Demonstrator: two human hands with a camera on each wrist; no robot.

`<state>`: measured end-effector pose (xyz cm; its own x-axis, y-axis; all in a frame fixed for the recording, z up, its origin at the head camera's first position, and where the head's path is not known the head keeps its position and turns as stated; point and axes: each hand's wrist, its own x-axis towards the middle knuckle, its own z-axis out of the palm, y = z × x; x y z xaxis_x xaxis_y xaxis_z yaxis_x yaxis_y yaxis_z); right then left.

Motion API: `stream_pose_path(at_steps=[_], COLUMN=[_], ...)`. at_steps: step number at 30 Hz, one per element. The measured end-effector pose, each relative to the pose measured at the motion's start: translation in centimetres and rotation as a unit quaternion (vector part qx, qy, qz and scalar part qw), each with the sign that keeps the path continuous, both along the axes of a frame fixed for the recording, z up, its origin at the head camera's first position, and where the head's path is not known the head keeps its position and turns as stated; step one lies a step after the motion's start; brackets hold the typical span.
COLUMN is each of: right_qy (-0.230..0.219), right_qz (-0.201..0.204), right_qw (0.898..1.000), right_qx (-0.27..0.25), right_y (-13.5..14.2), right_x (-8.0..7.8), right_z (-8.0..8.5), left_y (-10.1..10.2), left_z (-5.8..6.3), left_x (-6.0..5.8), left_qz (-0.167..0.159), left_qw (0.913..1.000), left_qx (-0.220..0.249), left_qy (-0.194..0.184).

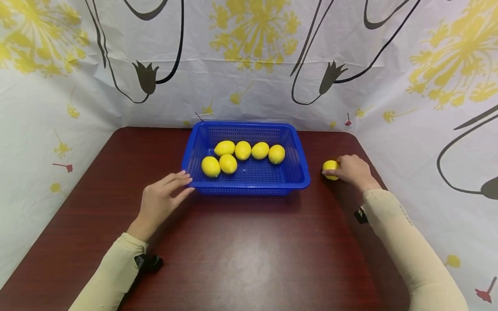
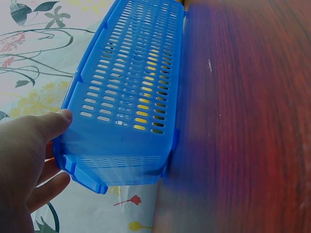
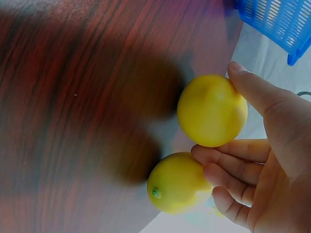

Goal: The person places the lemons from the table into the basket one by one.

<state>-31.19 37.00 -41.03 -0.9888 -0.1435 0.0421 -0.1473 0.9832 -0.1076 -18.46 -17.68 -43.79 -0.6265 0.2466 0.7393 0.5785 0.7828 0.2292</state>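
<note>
A blue plastic basket (image 1: 249,185) stands on the table with several lemons (image 1: 243,150) inside it. My left hand (image 1: 162,202) holds the basket's near left corner, thumb on the front side and fingers at the left end, as the left wrist view also shows. Off to the basket's right, my right hand (image 1: 353,171) has thumb and fingers around a lemon (image 3: 212,110) on the table. A second lemon (image 3: 179,183) sits against the fingertips in the right wrist view; in the head view the hand hides it.
The dark red-brown table (image 1: 249,246) has a glossy wood-grain top. Behind and at both sides hangs a white sheet (image 1: 249,95) printed with yellow and grey flowers. The table's right edge runs close by my right hand.
</note>
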Motion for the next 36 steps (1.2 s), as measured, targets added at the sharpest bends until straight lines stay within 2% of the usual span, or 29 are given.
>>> stream_pose_path(at_steps=[5, 26, 36], right_qy=[-0.004, 0.012, 0.025], right_qz=[-0.007, -0.008, -0.014], right_qw=[1.000, 1.000, 0.999], right_qx=[-0.001, -0.006, -0.014], right_y=[-0.36, -0.09, -0.21], right_x=[0.14, 0.00, 0.17], right_z=[0.21, -0.23, 0.71], left_y=[0.00, -0.02, 0.04], left_z=[-0.04, 0.18, 0.13], left_x=[-0.14, -0.01, 0.11], left_qz=[-0.004, 0.001, -0.002], left_qw=[0.9999, 1.0000, 1.0000], left_qx=[0.005, -0.007, 0.004], left_qy=[0.009, -0.003, -0.001])
